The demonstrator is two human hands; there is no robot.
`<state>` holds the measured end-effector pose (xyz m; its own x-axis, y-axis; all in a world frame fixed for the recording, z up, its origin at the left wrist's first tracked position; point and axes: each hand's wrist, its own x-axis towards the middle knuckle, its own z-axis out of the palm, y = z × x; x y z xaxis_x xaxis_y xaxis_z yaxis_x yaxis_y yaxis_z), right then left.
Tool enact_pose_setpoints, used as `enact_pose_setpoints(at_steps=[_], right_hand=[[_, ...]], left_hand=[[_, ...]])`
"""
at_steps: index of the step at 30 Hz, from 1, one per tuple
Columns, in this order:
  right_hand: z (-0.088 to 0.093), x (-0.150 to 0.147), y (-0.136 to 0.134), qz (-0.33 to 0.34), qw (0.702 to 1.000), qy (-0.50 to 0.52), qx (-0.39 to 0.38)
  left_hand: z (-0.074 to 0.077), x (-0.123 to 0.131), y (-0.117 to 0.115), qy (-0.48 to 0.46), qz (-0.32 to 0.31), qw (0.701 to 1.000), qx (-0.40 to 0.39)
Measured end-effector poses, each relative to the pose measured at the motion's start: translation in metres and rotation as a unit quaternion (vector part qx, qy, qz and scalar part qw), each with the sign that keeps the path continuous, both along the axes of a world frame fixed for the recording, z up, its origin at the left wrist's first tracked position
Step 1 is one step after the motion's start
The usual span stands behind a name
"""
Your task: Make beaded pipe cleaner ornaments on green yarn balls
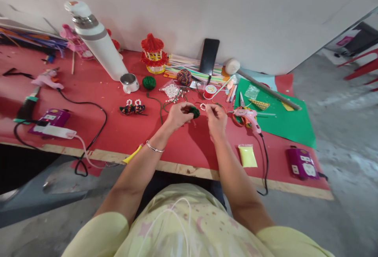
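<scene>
My left hand (pixel 180 116) is closed on a small dark green yarn piece (pixel 194 112), pinched between thumb and fingers. Just right of it, my right hand (pixel 216 118) pinches a small loop of white beads (pixel 202 107) at its edge. The loop and the yarn piece are close together but apart. Behind my hands lie a bag of white beads (pixel 171 91), a green yarn ball (pixel 149 83) and a multicoloured yarn ball (pixel 184 77). A pair of small yarn pieces with bead loops (pixel 132 108) rests to the left.
A pink glue gun (pixel 249 118) and scissors lie right of my hands on green sheet (pixel 289 125). A tall white flask (pixel 102 46) and a steel cup (pixel 129 83) stand at back left. Purple power boxes (pixel 302 163) with cords sit at both sides. A phone (pixel 209 57) leans against the wall.
</scene>
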<state>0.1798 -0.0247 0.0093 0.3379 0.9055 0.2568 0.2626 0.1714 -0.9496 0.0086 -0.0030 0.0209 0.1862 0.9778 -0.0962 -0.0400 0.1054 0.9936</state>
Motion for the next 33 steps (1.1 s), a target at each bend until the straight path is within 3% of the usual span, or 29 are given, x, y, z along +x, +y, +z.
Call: enact_pose_setpoints(at_steps=[4,8,14,17,24,29,33], right_hand=[[-0.003,0.006,0.001,-0.039,0.998,-0.035,-0.024],[-0.003,0.003,-0.002,-0.032,0.984,-0.172,-0.023],[0.003,-0.003,-0.007,-0.044,0.959,-0.261,-0.102],[0.003,0.0,-0.007,-0.056,0.956,-0.262,-0.116],[-0.006,0.002,-0.004,0.029,0.987,-0.156,-0.012],[0.006,-0.002,-0.009,-0.008,0.988,-0.148,-0.035],[0.015,-0.005,-0.009,0.039,0.993,-0.11,0.005]], left_hand=[[0.004,-0.002,0.0,-0.013,0.016,1.0,-0.021],[0.01,-0.005,0.001,-0.03,0.023,0.999,-0.013],[0.011,-0.008,0.004,-0.046,0.032,0.998,-0.012],[0.012,-0.009,0.004,-0.046,0.035,0.998,-0.011],[0.017,-0.011,0.002,-0.049,0.044,0.998,-0.007],[0.017,-0.01,0.002,-0.022,0.042,0.999,-0.006],[0.016,-0.008,0.001,0.024,0.023,0.999,0.009]])
